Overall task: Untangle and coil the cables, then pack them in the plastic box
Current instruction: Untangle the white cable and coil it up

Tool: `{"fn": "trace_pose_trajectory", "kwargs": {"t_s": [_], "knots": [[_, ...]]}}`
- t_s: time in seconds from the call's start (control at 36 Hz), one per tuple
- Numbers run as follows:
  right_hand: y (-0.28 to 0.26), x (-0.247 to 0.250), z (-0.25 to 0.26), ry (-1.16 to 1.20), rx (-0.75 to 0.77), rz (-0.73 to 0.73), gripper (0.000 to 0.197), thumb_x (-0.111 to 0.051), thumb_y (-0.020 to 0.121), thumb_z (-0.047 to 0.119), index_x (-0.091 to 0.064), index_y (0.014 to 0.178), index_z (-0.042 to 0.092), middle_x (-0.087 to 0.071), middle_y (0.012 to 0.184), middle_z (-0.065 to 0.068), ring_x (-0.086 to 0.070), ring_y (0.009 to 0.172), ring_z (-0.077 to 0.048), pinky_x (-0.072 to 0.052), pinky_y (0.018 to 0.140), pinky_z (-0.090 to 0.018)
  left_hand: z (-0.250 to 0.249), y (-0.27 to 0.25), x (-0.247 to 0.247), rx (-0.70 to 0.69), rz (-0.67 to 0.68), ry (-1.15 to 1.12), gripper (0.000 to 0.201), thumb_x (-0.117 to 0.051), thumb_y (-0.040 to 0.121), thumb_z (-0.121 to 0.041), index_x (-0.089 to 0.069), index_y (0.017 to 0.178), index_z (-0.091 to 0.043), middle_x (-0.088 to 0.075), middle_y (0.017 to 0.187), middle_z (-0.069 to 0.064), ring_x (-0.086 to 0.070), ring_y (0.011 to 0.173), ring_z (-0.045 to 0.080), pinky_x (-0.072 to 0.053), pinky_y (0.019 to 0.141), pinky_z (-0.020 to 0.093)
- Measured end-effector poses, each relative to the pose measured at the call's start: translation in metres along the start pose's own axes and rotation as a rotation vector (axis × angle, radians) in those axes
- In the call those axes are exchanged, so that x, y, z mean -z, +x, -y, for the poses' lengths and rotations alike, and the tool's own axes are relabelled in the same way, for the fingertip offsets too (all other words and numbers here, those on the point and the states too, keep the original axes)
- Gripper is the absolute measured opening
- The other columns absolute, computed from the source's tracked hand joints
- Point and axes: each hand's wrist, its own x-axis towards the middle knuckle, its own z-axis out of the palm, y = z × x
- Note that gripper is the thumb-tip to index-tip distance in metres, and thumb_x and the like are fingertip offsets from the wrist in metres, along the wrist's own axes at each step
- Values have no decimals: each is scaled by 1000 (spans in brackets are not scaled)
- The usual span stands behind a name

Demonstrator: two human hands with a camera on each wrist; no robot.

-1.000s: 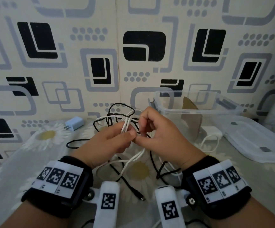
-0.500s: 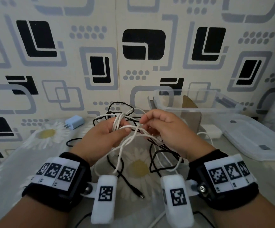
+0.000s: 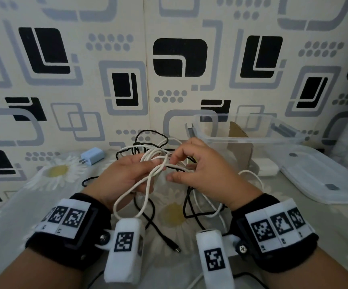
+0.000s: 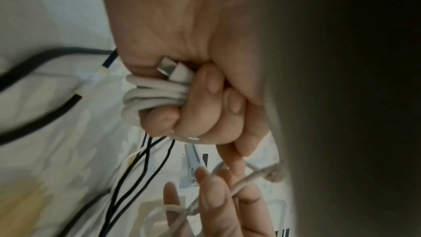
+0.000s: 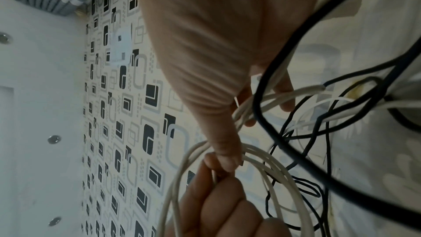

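My left hand (image 3: 127, 178) grips several turns of a white cable (image 3: 148, 184) in a fist; the left wrist view shows the loops (image 4: 154, 95) and a USB plug (image 4: 170, 69) clamped under the curled fingers. My right hand (image 3: 202, 174) is just right of it, its fingers curled among white strands (image 5: 255, 104) and its thumb against the coil. A black cable (image 3: 162, 232) lies tangled beneath both hands. The clear plastic box (image 3: 250, 138) stands open at the back right.
The box lid (image 3: 323, 174) lies to the right of the box. A brown cardboard piece (image 3: 239, 147) and a white charger brick (image 3: 266, 167) sit by the box. A pale blue plug adapter (image 3: 91, 156) lies at the back left on the daisy-print cloth (image 3: 23, 205).
Both hands rose slightly and drew a little apart. More white cable is gathered in the left hand, and a loop now hangs below it. The right hand's fingers have spread.
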Motion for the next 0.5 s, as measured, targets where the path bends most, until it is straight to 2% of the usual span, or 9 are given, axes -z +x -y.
{"fn": "trace_pose_trajectory", "kwargs": {"t_s": [0.08,0.14,0.19,0.25,0.31,0.36,0.42,0.47,0.5], "knots": [[2,-4,-1,41,7,-50,14,-82,72,26,-70,80,25,-52,92,11,-54,90,-1,-44,83,-21,2,2,5,-4,63,-30,60,-83,69,-33,-59,107,6,-40,49,-3,-30,41,7,-24,43,20],[2,-4,0,92,18,-63,10,-80,73,28,-72,78,25,-52,90,12,-54,88,-1,-43,82,-21,3,2,7,-18,81,-29,74,-89,59,-42,-60,107,6,-40,49,-3,-30,41,7,-23,44,21],[1,-3,2,117,44,-75,6,-78,77,28,-74,80,26,-52,90,12,-54,87,-1,-44,83,-23,3,2,9,-25,99,-28,66,-89,58,-43,-66,100,1,-37,49,-4,-28,41,7,-19,47,24],[0,-3,3,162,66,-123,1,-74,81,24,-73,81,24,-52,89,11,-54,82,2,-43,80,-18,2,1,10,-36,115,-18,56,-88,60,-45,-66,90,-2,-32,49,-6,-25,41,6,-17,47,24],[2,-2,1,185,78,-212,11,-70,86,20,-68,77,27,-54,86,8,-54,77,1,-45,77,-18,1,0,10,-76,105,3,54,-84,65,-47,-60,85,-3,-27,51,-8,-22,41,4,-16,47,23],[4,0,-3,183,70,-294,16,-65,90,19,-65,76,26,-58,82,6,-56,78,-5,-45,77,-20,0,-2,7,-112,88,15,40,-78,74,-47,-64,79,-10,-25,51,-10,-20,41,3,-15,47,23],[4,2,-4,216,40,-329,19,-60,94,18,-64,77,24,-62,74,14,-57,75,0,-44,76,-18,-2,-2,5,-132,43,7,25,-65,86,-37,-67,73,-15,-23,50,-10,-18,41,3,-13,48,24],[4,2,-4,239,21,-354,21,-56,96,17,-63,76,22,-59,63,22,-54,67,5,-43,72,-14,-2,-2,4,-140,4,5,26,-54,88,-30,-67,71,-16,-22,50,-9,-17,41,4,-13,47,23],[3,2,-4,244,20,-371,22,-55,97,17,-62,77,20,-57,59,24,-52,63,5,-43,70,-13,-3,-2,4,-149,-2,4,26,-54,88,-30,-67,72,-15,-22,50,-9,-17,41,4,-13,47,24]]}}
